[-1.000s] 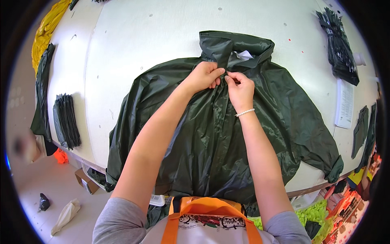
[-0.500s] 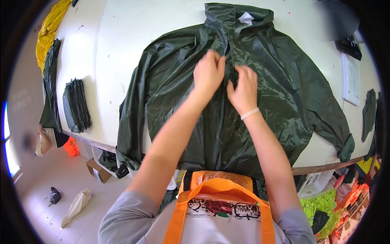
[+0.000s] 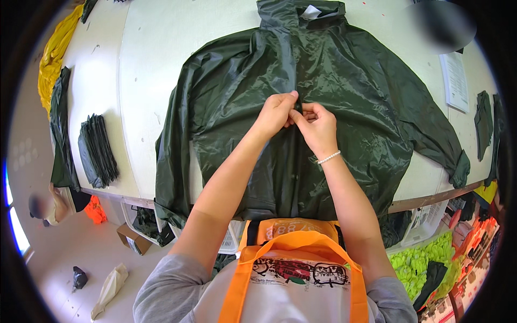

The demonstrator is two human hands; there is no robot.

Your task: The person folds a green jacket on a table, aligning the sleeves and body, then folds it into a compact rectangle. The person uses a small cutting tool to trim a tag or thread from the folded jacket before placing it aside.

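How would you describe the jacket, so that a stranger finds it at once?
On the big white table lies a dark green jacket, its collar at the far side. The left hand and the right hand pinch its front. Its spread sleeves set it apart from the narrow dark stack on the left.

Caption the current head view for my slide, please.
Left hand and right hand pinch the front of a dark green jacket spread on a pale table.

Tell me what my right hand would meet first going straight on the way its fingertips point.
Your right hand would probably meet your bare left hand first, over the dark green, glossy fabric jacket; whether the hands touch is unclear.
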